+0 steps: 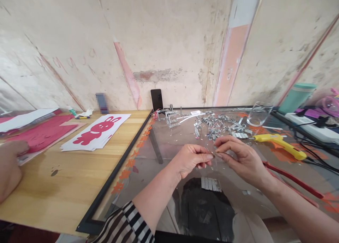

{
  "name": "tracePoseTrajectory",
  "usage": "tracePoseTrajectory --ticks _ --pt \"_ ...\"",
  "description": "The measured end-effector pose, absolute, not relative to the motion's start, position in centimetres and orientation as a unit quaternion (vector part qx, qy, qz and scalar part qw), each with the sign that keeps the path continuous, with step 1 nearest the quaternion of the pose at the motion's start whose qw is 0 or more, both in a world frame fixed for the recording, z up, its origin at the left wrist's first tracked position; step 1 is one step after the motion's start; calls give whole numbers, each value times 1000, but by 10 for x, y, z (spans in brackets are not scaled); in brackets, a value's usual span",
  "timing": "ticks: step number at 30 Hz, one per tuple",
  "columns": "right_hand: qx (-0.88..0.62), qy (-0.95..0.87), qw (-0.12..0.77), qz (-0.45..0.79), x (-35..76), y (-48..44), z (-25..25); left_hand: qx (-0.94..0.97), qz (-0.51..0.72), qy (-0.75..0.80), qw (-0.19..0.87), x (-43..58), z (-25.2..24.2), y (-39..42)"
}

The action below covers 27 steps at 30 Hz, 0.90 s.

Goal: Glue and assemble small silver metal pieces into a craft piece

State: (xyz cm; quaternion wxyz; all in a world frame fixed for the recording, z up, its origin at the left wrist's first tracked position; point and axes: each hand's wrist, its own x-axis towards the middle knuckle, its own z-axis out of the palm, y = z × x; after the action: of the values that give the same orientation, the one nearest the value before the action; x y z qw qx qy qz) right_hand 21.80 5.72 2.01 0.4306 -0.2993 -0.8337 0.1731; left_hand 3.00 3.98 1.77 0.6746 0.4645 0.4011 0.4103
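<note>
My left hand (192, 160) and my right hand (242, 159) meet fingertip to fingertip above the glass-topped table (169, 172). Each has thumb and forefinger pinched together. Whatever lies between them is too small to make out; thin clear strands show around the fingertips. Just below the hands, a small panel of silvery metal strips (210, 184) lies flat on the glass. Beyond them spreads a heap of loose metal pieces (212, 125). To the right of my right hand is a yellow glue gun (284, 144), and red-handled pliers (293, 179) lie partly behind my right forearm.
A drinking glass (259, 114), a white power strip (314, 126) with black cables and a green cup (298, 96) stand at the right. A phone (157, 100) leans on the wall. On the wooden table at left, another person's hand (12, 165) touches red sheets (45, 132) near a rabbit print (96, 132).
</note>
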Motion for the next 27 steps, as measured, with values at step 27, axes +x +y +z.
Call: tracePoseTrajectory --ticks 27 --pt "-361 -802 390 273 221 54 30 539 409 416 608 28 20 39"
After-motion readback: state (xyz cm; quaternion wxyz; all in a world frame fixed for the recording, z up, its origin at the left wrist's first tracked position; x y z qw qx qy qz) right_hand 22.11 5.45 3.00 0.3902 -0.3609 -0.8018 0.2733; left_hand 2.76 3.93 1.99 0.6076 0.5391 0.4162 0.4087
